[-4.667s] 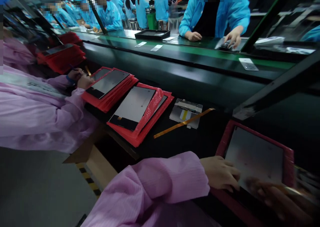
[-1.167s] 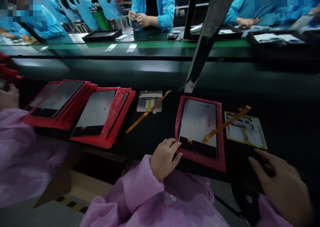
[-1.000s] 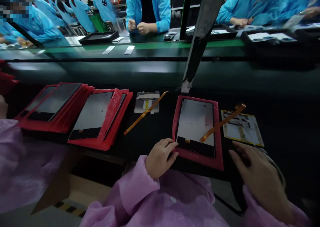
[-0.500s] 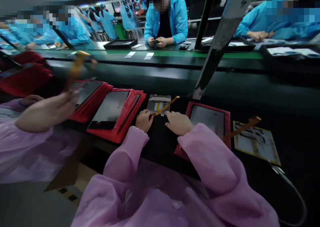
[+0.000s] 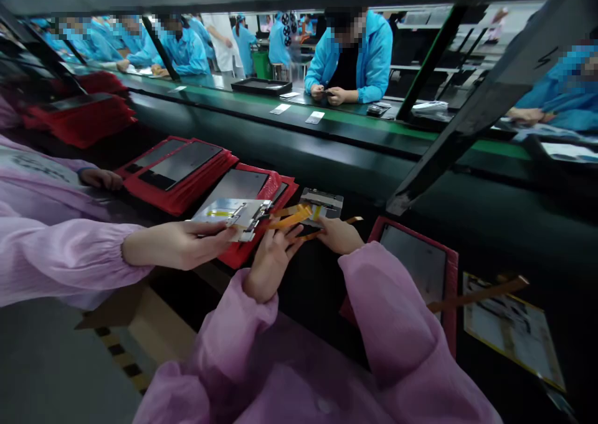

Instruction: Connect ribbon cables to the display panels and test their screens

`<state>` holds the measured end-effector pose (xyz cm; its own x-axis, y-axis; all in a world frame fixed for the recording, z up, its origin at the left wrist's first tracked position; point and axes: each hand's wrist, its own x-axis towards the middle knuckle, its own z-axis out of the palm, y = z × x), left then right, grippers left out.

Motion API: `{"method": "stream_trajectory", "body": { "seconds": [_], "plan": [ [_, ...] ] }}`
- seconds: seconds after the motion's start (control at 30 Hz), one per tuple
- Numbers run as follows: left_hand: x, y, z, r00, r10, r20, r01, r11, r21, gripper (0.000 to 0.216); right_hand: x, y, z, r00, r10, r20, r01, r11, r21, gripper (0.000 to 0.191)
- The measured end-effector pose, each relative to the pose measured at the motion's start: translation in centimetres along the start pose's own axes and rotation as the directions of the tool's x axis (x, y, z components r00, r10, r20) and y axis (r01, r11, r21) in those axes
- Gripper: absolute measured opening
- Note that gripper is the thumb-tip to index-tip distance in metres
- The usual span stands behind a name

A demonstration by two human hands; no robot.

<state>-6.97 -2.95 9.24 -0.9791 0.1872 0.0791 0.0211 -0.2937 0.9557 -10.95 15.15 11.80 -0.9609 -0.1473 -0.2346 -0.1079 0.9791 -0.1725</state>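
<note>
My left hand (image 5: pixel 271 262) is raised with its palm partly turned up and fingers spread, just under the orange ribbon cables of a silver panel (image 5: pixel 233 215). A co-worker's hand (image 5: pixel 177 244) holds that panel out from the left. My right hand (image 5: pixel 343 235) is at the near edge of a small metal-backed panel (image 5: pixel 329 203) lying on the black bench. Its fingertips close around a thin orange ribbon cable (image 5: pixel 307 236), whose middle they hide. Right of it, partly under my sleeve, lies a dark screen (image 5: pixel 415 256) in red wrap.
Red-wrapped screens (image 5: pixel 182 162) are stacked at left, with more piles (image 5: pixel 88 116) beyond. A yellow-edged panel (image 5: pixel 514 330) lies at right under an orange cable. A slanted metal post (image 5: pixel 448 125) rises from the bench. A person in blue (image 5: pixel 348 56) sits across the conveyor.
The co-worker's hand has come right with the silver panel over the red stack. My left hand has left the small panel and turned palm up. The view has swung left.
</note>
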Motion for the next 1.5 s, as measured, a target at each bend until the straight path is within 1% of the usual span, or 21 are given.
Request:
{"method": "stream_trajectory", "body": {
  "seconds": [0.03, 0.07, 0.1, 0.17, 0.23, 0.3, 0.33, 0.4, 0.53, 0.67, 0.77, 0.87, 1.0, 1.13, 1.23, 1.33, 1.4, 1.5],
  "plan": [
    [-0.5, 0.9, 0.3, 0.999, -0.048, 0.003, 0.048, 0.994, -0.101, 0.067, 0.1, 0.3, -0.2, 1.000, 0.015, -0.002, -0.015, 1.000, 0.001, 0.037],
    [-1.0, 1.8, 0.6, 0.998, -0.069, -0.013, 0.066, 0.987, -0.147, 0.067, 0.2, 0.8, -0.4, 0.999, 0.034, -0.006, -0.034, 0.999, 0.002, 0.036],
    [-1.5, 2.5, 0.8, 0.997, -0.061, -0.048, 0.053, 0.986, -0.157, 0.065, 0.5, 1.3, -0.7, 0.998, 0.056, -0.009, -0.056, 0.998, 0.003, 0.036],
    [-2.4, 3.2, 1.4, 0.989, 0.025, -0.146, -0.044, 0.991, -0.129, 0.057, 1.4, 2.5, -1.3, 0.995, 0.100, -0.023, -0.100, 0.995, 0.007, 0.037],
    [-3.3, 3.3, 1.7, 0.965, 0.131, -0.228, -0.160, 0.980, -0.116, 0.051, 2.9, 4.0, -1.9, 0.992, 0.121, -0.040, -0.121, 0.992, 0.022, 0.042],
    [-4.0, 3.1, 1.8, 0.946, 0.187, -0.263, -0.226, 0.966, -0.125, 0.048, 4.7, 5.5, -2.3, 0.993, 0.102, -0.052, -0.100, 0.994, 0.049, 0.052],
    [-4.3, 3.0, 1.8, 0.944, 0.192, -0.270, -0.234, 0.963, -0.132, 0.047, 5.5, 6.3, -2.4, 0.995, 0.081, -0.050, -0.078, 0.995, 0.066, 0.058],
    [-4.6, 2.9, 1.7, 0.945, 0.147, -0.291, -0.202, 0.965, -0.167, 0.047, 7.0, 7.5, -2.3, 0.999, 0.034, -0.032, -0.031, 0.994, 0.103, 0.070],
    [-4.6, 3.4, 1.9, 0.932, -0.053, -0.358, -0.072, 0.943, -0.326, 0.046, 8.7, 8.6, -1.4, 0.999, -0.036, -0.026, 0.039, 0.989, 0.141, 0.090],
    [-5.1, 4.0, 2.6, 0.920, -0.145, -0.365, -0.043, 0.887, -0.460, 0.043, 9.2, 8.7, -0.5, 0.998, -0.056, -0.041, 0.060, 0.990, 0.124, 0.101],
    [-5.9, 4.0, 2.9, 0.927, -0.227, -0.297, 0.005, 0.803, -0.596, 0.039, 9.5, 8.9, -0.3, 0.998, -0.047, -0.043, 0.051, 0.994, 0.101, 0.104],
    [-6.6, 3.2, 2.7, 0.934, -0.281, -0.221, 0.078, 0.764, -0.641, 0.042, 9.5, 8.8, -0.5, 0.999, -0.028, -0.041, 0.031, 0.997, 0.072, 0.103],
    [-6.6, 1.3, 2.0, 0.960, -0.269, -0.085, 0.160, 0.767, -0.622, 0.049, 9.4, 8.4, -1.0, 0.999, 0.027, -0.017, -0.027, 0.999, 0.040, 0.104],
    [-6.5, -0.3, 0.9, 0.958, -0.286, 0.001, 0.235, 0.788, -0.569, 0.056, 9.3, 8.1, -1.3, 0.997, 0.071, 0.013, -0.071, 0.997, 0.006, 0.103],
    [-7.1, -1.1, -0.4, 0.956, -0.281, 0.088, 0.286, 0.816, -0.503, 0.054, 9.2, 7.8, -1.4, 0.996, 0.090, 0.017, -0.090, 0.996, -0.011, 0.099],
    [-8.2, -1.9, -1.9, 0.918, -0.319, 0.236, 0.393, 0.819, -0.418, 0.052, 8.8, 7.6, -1.3, 0.995, 0.099, 0.016, -0.099, 0.995, -0.012, 0.094],
    [-9.1, -2.4, -2.7, 0.872, -0.338, 0.353, 0.461, 0.809, -0.364, 0.050, 8.4, 7.6, -1.3, 0.995, 0.100, 0.014, -0.100, 0.995, -0.007, 0.090],
    [-10.5, -3.3, -3.6, 0.798, -0.344, 0.494, 0.524, 0.801, -0.290, 0.043, 7.7, 7.7, -1.6, 0.995, 0.101, 0.019, -0.101, 0.995, -0.005, 0.095]
  ]
}}
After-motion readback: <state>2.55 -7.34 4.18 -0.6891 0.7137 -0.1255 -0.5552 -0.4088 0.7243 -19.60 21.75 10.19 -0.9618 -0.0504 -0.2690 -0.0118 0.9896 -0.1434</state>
